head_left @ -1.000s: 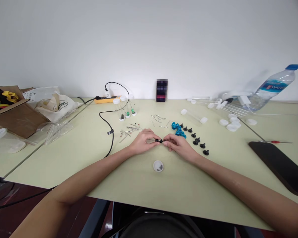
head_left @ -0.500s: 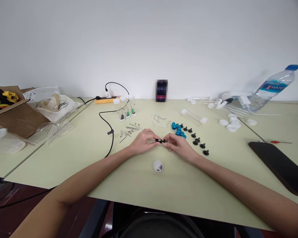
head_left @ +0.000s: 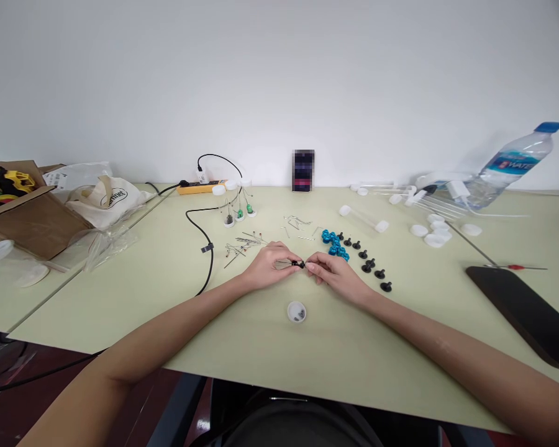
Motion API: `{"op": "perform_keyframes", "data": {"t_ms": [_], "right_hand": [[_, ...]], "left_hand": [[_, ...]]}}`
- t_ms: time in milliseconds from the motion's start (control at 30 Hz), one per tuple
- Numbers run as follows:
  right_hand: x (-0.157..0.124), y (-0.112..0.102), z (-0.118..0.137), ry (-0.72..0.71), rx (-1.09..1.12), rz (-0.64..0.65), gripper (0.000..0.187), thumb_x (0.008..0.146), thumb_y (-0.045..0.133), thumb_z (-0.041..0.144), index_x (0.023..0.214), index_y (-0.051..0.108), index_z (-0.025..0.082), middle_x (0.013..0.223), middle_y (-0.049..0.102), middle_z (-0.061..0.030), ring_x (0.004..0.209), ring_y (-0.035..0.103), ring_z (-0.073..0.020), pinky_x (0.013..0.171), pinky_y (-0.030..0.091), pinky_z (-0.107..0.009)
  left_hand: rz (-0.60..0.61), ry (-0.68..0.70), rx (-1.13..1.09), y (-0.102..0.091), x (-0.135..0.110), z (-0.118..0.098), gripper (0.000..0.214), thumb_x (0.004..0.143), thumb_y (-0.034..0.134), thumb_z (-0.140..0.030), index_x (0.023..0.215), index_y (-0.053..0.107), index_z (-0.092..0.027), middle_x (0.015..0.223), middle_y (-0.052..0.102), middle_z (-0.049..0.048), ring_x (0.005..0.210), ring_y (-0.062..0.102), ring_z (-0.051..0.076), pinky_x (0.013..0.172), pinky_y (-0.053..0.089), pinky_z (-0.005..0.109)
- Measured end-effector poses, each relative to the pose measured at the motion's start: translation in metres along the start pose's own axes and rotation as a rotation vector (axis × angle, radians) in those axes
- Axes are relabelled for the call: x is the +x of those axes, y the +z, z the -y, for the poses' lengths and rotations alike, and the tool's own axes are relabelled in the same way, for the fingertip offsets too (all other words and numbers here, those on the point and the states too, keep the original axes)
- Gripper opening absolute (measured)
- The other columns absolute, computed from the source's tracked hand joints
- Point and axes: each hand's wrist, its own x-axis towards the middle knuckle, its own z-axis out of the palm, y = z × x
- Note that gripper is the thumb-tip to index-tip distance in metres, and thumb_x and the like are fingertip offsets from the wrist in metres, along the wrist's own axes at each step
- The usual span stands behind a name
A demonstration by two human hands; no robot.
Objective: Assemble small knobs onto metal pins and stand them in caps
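My left hand (head_left: pixel 271 264) and my right hand (head_left: pixel 333 274) meet at the middle of the pale green table (head_left: pixel 242 335), fingers pinched together on a small black part (head_left: pixel 300 264) held between them. A thin metal pin seems to run from the part into my left fingers. Just in front of the hands lies a small white cap (head_left: pixel 297 311) with tiny dark bits in it. Right of my right hand sit a cluster of blue knobs (head_left: pixel 334 242) and a row of black knobs (head_left: pixel 370 266). Loose metal pins (head_left: pixel 242 244) lie to the left.
A black cable (head_left: pixel 208 242) runs from a yellow power strip (head_left: pixel 200 185). A cardboard box (head_left: pixel 25 214) and a cloth bag (head_left: pixel 107 200) stand at left. At right are a water bottle (head_left: pixel 510 164), white caps (head_left: pixel 435 231) and tubes, a red screwdriver (head_left: pixel 517 267) and a dark tray (head_left: pixel 526 313).
The hands have barely shifted; my right fingertips closed in slightly on the black part.
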Motion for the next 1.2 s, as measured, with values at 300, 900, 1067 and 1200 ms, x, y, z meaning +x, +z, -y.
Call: {"op": "perform_keyframes", "data": {"t_ms": [300, 900, 1067, 1200], "right_hand": [[0.001, 0.0, -0.001, -0.005, 0.014, -0.002, 0.035, 0.086, 0.038, 0.047, 0.083, 0.057, 0.018, 0.076, 0.059, -0.0021, 0.061, 0.054, -0.0128, 0.062, 0.042, -0.027], [0.0, 0.002, -0.005, 0.024, 0.097, -0.028, 0.029, 0.081, 0.047, 0.044, 0.091, 0.057, 0.019, 0.072, 0.055, -0.0007, 0.059, 0.052, -0.0121, 0.058, 0.043, -0.026], [0.001, 0.003, -0.006, 0.016, 0.073, -0.034, 0.028, 0.08, 0.049, 0.045, 0.089, 0.058, 0.019, 0.072, 0.057, -0.0008, 0.058, 0.05, -0.0123, 0.054, 0.041, -0.025], [0.0, 0.003, -0.004, -0.002, 0.056, -0.022, 0.025, 0.079, 0.05, 0.043, 0.085, 0.058, 0.02, 0.069, 0.056, 0.0003, 0.056, 0.047, -0.0112, 0.05, 0.036, -0.023]], "left_hand": [[0.012, -0.022, 0.009, -0.001, 0.0, -0.001, 0.019, 0.077, 0.058, -0.032, 0.088, 0.067, -0.02, 0.075, 0.066, 0.0034, 0.074, 0.056, 0.015, 0.078, 0.042, 0.03], [-0.014, -0.609, -0.916, 0.006, 0.0, 0.0, 0.032, 0.066, 0.069, -0.032, 0.09, 0.064, -0.01, 0.077, 0.064, 0.0066, 0.073, 0.061, 0.016, 0.077, 0.049, 0.034], [-0.021, -0.635, -0.919, 0.01, -0.001, -0.004, 0.031, 0.062, 0.072, -0.027, 0.087, 0.065, -0.011, 0.084, 0.064, 0.0068, 0.076, 0.061, 0.016, 0.08, 0.048, 0.035], [-0.017, -0.635, -0.875, 0.01, -0.002, -0.005, 0.031, 0.06, 0.074, -0.028, 0.085, 0.065, -0.012, 0.08, 0.065, 0.0059, 0.075, 0.062, 0.016, 0.078, 0.049, 0.034]]}}
